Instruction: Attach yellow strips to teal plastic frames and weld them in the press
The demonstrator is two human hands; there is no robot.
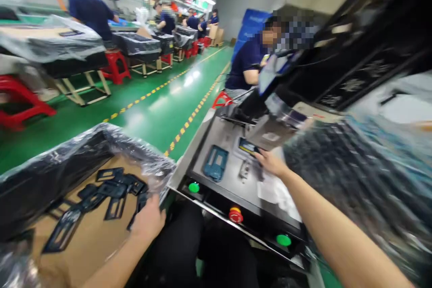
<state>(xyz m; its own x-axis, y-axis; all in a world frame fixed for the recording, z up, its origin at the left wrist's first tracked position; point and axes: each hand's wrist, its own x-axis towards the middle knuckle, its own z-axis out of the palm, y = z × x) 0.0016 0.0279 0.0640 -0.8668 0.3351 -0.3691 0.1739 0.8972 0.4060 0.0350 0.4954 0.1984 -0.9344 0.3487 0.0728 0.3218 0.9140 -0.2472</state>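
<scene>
My left hand [148, 219] is at the right side of a plastic-lined bin, beside a dark plastic frame [137, 210]. Its fingers are blurred and partly hidden, so a grip on that frame cannot be made out. Several similar black frames [113, 189] with rectangular openings lie loosely piled on the bin's cardboard. Over the machine's grey work plate, my right hand [272, 163] pinches the near end of a small dark flat piece with a yellow stripe [249, 146]. A dark blue-green fixture [216, 163] sits left of it on the plate, and a small metal fitting [244, 171] lies below.
Green buttons [193, 187] and a red emergency stop [236, 215] line the machine's front edge. Stacked dark parts in plastic [357, 180] stand at right. The bin's wall [50, 166] rises at left. A co-worker [246, 65] sits beyond the machine; others work along benches.
</scene>
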